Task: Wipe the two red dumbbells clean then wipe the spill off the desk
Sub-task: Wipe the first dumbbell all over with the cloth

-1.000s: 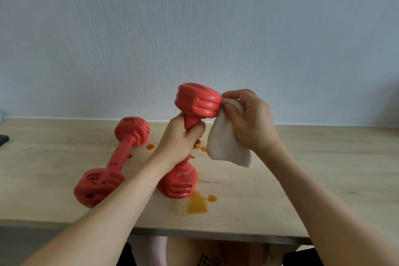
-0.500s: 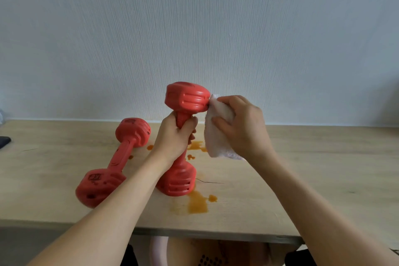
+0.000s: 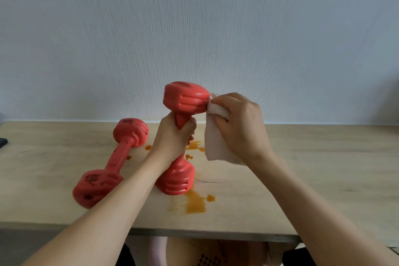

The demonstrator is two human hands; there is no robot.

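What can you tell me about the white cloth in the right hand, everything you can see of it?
The white cloth looks like a soft, slightly fuzzy rag, plain and with no stain showing. The right hand grips its upper part, bunched, and presses that against the side of the top head of the upright dumbbell. The rest hangs down loose in a flat flap with a fairly straight lower edge, above the desk and not touching it. The hand hides part of it.
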